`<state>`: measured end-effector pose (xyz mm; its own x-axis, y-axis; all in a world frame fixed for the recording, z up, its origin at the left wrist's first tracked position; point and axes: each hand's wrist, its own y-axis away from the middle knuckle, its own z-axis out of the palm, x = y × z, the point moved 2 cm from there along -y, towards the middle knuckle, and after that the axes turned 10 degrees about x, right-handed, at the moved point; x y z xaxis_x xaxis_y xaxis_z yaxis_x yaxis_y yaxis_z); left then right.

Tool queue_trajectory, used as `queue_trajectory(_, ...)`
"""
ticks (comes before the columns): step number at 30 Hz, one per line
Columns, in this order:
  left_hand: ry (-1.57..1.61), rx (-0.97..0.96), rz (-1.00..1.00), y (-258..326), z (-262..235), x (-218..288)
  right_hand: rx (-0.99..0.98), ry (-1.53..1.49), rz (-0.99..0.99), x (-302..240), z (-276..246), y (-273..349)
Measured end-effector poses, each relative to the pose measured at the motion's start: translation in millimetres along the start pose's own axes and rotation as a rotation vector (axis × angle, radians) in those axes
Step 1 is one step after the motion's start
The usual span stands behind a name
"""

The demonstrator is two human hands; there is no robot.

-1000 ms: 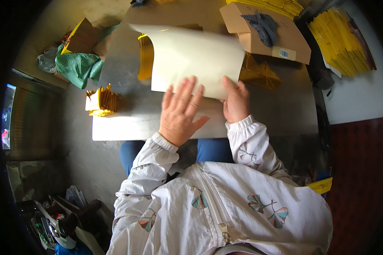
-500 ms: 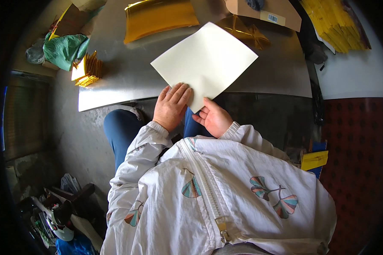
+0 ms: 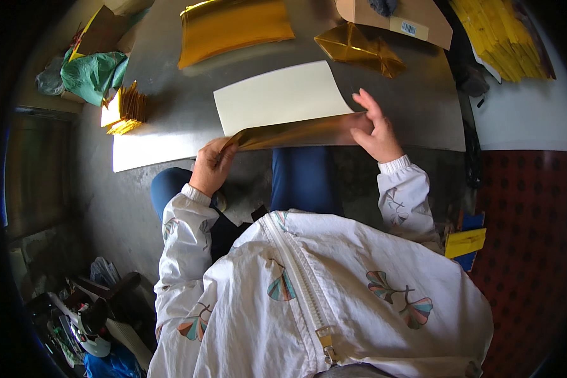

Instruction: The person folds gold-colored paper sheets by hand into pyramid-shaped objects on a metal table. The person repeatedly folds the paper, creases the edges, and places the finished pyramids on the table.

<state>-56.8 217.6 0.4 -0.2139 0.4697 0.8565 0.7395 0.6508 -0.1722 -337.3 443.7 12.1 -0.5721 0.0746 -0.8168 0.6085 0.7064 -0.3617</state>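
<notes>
A sheet of paper [image 3: 280,94], cream on its upper face, lies near the table's front edge. Its near part is turned up into a long flap [image 3: 296,133] that shows a shiny gold underside. My left hand [image 3: 211,165] is closed on the flap's left corner, pinching it between thumb and fingers. At the other end, my right hand [image 3: 380,133] has its fingers stretched out and its thumb apart from them, resting against the flap's right end. The right palm is turned inward.
A metal table [image 3: 164,94] holds gold sheets [image 3: 236,31], a folded gold paper piece [image 3: 358,49] and a small gold stack [image 3: 126,108] at left. Behind are a cardboard box [image 3: 394,24] and a green bag [image 3: 93,75]. Yellow packets [image 3: 501,38] lie at far right.
The sheet has turned from a diamond position to lie nearly square to me, and its near part is turned up, gold showing. My hands have moved apart to its two ends.
</notes>
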Motion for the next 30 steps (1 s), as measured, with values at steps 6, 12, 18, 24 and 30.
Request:
queue_trajectory(6, 0.026, 0.189, -0.149, -10.1, 2.8, -1.6, -0.070, -0.189, 0.304, 21.3, 25.2, -9.1)
queue_trajectory(12, -0.212, 0.395, -0.139, -31.3, 11.5, 3.0, 0.221, 0.072, 0.174, 17.9, 45.8, -28.5)
queue_trajectory(18, -0.464, 0.410, -0.148, -46.2, 1.9, 5.8, 0.287, 0.362, 0.016, 10.9, 64.2, -43.2)
queue_trajectory(24, -0.600, 0.417, -0.130, -48.7, 4.5, 5.0, 0.253, 0.559, 0.050, 7.8, 75.1, -47.6)
queue_trajectory(30, -0.611, 0.407, -0.191, -55.8, 2.3, 0.9, 0.186, 0.680, 0.107, 3.0, 77.6, -53.2)
